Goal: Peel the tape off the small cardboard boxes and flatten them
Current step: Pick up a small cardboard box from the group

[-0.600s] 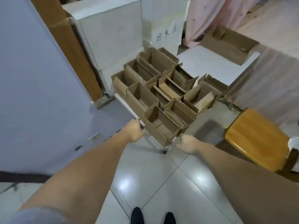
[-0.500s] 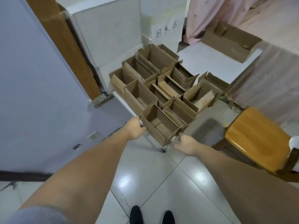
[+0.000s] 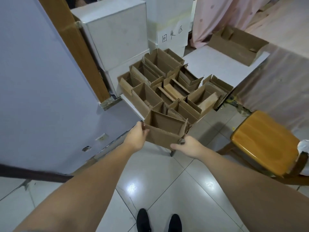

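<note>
The nearest open box (image 3: 164,131) — at the near corner of the small white table (image 3: 132,104), ahead of the other boxes (image 3: 168,84) — is gripped at its left corner by the left hand (image 3: 136,139) and at its right by the right hand (image 3: 188,146).

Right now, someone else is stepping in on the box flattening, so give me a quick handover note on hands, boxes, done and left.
Left hand: grips the left end of the nearest box.
Right hand: grips that box's right corner from below.
Boxes: the nearest box sits at the front edge of the white table, open top up; the other open boxes stand packed behind it.
Done: no box in view is flattened; whether any tape is off cannot be told.
Left: take the nearest box, peel its tape, flatten it, then the rest.
</note>
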Motion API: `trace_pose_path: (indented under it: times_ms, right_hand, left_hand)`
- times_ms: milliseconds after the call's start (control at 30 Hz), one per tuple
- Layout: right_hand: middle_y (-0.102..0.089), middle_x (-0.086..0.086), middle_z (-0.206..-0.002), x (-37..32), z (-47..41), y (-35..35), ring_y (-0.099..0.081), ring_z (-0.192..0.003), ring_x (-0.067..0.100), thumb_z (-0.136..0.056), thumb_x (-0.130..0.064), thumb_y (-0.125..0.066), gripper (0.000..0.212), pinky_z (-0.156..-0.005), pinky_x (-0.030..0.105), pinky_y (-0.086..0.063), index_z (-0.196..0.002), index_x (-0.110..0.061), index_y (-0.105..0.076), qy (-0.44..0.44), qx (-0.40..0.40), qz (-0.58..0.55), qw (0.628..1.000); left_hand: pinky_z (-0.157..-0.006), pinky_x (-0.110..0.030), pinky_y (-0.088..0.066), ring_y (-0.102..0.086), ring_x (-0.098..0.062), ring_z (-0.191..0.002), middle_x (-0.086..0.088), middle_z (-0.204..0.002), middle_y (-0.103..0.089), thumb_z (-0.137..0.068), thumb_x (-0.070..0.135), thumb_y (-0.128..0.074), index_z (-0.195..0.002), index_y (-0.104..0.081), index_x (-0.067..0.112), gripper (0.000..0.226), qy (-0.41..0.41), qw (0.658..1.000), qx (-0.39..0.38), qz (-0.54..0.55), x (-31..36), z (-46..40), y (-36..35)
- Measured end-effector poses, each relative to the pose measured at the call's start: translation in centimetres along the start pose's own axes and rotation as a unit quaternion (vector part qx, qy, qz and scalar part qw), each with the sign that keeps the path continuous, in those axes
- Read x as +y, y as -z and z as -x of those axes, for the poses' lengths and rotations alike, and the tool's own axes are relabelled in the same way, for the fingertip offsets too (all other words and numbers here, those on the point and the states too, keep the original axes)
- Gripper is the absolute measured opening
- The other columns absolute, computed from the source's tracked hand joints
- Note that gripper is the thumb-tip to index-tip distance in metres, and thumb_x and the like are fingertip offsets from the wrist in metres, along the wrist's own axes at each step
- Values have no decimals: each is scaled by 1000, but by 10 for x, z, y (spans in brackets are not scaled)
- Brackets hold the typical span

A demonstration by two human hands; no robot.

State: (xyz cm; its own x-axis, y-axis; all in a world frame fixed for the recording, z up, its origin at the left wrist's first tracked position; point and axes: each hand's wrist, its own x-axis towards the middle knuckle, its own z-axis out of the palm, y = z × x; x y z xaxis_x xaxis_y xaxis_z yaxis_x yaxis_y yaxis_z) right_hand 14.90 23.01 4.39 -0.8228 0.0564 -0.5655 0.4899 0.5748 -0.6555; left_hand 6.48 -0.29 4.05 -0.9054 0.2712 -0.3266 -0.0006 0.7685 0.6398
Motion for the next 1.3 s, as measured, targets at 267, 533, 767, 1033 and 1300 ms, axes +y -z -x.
trace_pose_path:
  times_ms: [267,533,767,1033,1300]
  right_hand:
    - [-59,-6,-137,-64,83,21,-56,-118,14,-101,-51,-54,54,-95,26,-46,-148,-26,-47,81,144,-123,979]
    - [-45,-10,-149,-134,113,116,-42,-137,12,-83,-87,-45,77,-118,41,-28,-151,-53,-31,180,238,-188,936]
    - [-33,-3,-150,-106,138,207,-37,-134,14,-101,-54,-50,71,-118,42,-30,-156,-54,-7,262,205,-178,926]
    - [-29,-15,-155,-49,136,302,-33,-135,1,-107,-40,-47,69,-110,21,-32,-160,-43,-3,320,180,-110,924]
    - [-30,-19,-156,-38,78,349,-37,-140,6,-102,-49,-50,72,-119,41,-35,-157,-54,-3,337,143,-98,925]
  left_hand:
    - [-82,-30,-42,-57,-14,-110,1,-130,-55,-110,49,-37,-126,-37,17,36,-64,990,-26,124,47,81,68]
    - [-103,-31,-50,-50,-12,-130,6,-136,-43,-90,62,-65,-137,-21,24,75,-169,938,71,295,168,92,110]
    - [-97,-16,-52,-52,11,-116,24,-137,-46,-106,39,-52,-156,-4,46,70,-239,912,91,321,270,105,77]
    - [-120,-43,-37,-48,-13,-138,15,-152,-40,-104,57,-49,-158,14,52,83,-211,923,130,295,349,85,9]
    - [-115,-42,-42,-51,-13,-132,15,-148,-41,-106,51,-49,-158,14,52,82,-175,929,151,289,378,26,-5]
